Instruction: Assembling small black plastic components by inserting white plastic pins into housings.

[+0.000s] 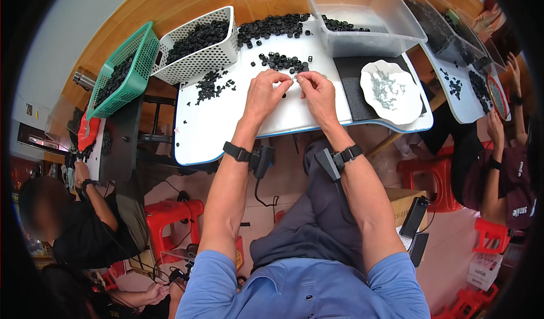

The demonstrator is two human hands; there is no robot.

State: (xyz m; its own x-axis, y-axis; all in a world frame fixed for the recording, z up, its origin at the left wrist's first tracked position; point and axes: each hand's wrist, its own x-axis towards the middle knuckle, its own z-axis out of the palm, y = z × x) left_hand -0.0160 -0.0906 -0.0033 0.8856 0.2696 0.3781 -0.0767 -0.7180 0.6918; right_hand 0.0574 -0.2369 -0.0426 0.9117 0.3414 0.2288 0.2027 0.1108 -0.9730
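Observation:
My left hand (264,95) and my right hand (319,96) meet over the white table (226,134), fingertips close together. Each has thumb and forefinger pinched; whatever lies between them is too small to make out. Just beyond the fingertips is a loose group of small round black parts (279,61). A larger heap of similar black parts (275,26) spreads along the table's back. Left of my hands lie smaller, irregular black pieces (209,86). On the right, a white scalloped plate (371,75) holds many small, thin grey pieces (389,88), resting on a black mat (349,83).
A white basket (226,49) and a green basket (141,64), both filled with black parts, stand at the left. A clear plastic bin (368,48) sits at the back right. People work at tables on both sides, with red stools (433,174) on the floor.

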